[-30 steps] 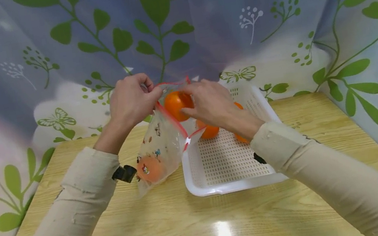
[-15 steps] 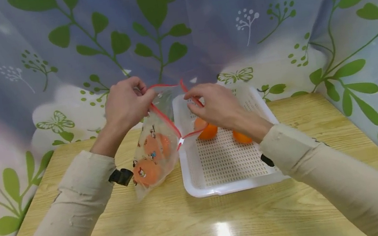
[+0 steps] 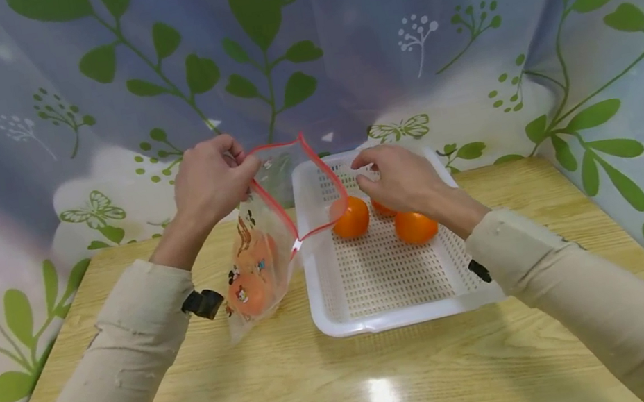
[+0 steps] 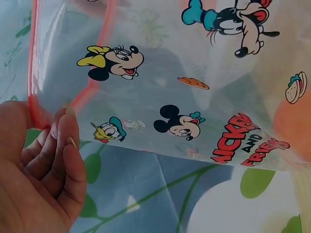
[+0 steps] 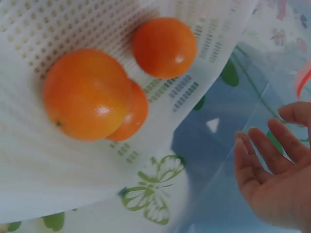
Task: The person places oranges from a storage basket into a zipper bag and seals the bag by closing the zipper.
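Note:
My left hand pinches the rim of a clear zip bag with a red edge and cartoon prints. The bag's mouth gapes toward the basket, and two oranges lie low inside it. Over the back of the white basket hovers my right hand, its fingers loosely bent and holding nothing. Three oranges are in the basket: one at the left, one nearer the front, and one partly hidden under the right hand. The right wrist view shows that hand apart from the oranges.
The basket stands on a wooden table, right of the bag. A leaf-and-butterfly printed cloth hangs behind and at both sides. The bag's red rim overhangs the basket's left side.
An orange in the right hand dropped into the bag beside the other one. The right hand then let go of the bag's rim and moved right, over the basket.

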Available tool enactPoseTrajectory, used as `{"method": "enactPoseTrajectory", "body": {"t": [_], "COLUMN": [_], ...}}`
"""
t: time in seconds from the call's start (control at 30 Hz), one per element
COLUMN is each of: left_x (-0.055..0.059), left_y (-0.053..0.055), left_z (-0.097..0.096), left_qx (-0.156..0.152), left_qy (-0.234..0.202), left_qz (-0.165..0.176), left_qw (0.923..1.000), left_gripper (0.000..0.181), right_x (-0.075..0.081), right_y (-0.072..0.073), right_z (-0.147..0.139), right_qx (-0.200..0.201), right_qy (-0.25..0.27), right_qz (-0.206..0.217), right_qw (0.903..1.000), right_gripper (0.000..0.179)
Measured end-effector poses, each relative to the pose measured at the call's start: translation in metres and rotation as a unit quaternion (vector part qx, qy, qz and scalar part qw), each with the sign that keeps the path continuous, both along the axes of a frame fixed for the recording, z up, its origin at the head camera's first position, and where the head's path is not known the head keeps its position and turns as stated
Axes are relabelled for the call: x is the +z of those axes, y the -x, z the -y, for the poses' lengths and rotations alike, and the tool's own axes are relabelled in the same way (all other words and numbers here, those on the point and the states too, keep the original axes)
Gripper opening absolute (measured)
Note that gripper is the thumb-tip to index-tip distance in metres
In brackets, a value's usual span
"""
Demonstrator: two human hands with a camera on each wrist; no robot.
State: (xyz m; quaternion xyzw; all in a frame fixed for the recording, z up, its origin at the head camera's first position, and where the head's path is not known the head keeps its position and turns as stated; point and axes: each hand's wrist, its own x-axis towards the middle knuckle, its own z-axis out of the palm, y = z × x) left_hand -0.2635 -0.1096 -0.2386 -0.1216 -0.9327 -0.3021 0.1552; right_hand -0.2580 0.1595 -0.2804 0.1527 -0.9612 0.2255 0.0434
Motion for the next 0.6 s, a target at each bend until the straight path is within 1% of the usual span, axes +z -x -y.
{"method": "enactPoseTrajectory", "body": {"t": [0.1,0.17,0.27,0.37,0.5,0.6], "left_x": [-0.001,-0.003,-0.005,-0.007,-0.008,-0.009], "left_y": [-0.001,-0.002,-0.003,-0.004,-0.004,-0.004], "left_z": [-0.001,-0.001,-0.002,-0.004,-0.008,-0.011], "left_qx": [-0.003,-0.008,-0.016,-0.024,-0.032,-0.034], "left_qy": [0.000,-0.004,-0.009,-0.013,-0.015,-0.016], "left_qz": [-0.004,-0.005,0.000,0.010,0.021,0.023], "left_qw": [1.0000,0.9999,0.9998,0.9996,0.9992,0.9990], "left_gripper": [0.013,0.014,0.015,0.015,0.014,0.013], "right_x": [-0.005,-0.009,-0.013,-0.018,-0.023,-0.026], "right_y": [0.004,0.007,0.010,0.013,0.016,0.017], "right_z": [-0.010,-0.017,-0.025,-0.032,-0.036,-0.037], "right_qx": [0.005,0.013,0.028,0.033,0.025,0.020], "right_qy": [-0.023,-0.048,-0.089,-0.122,-0.140,-0.168], "right_qz": [0.026,0.050,0.087,0.107,0.130,0.163], "right_qw": [0.9994,0.9975,0.9918,0.9862,0.9813,0.9720], "right_gripper": [0.034,0.037,0.040,0.041,0.040,0.043]}}
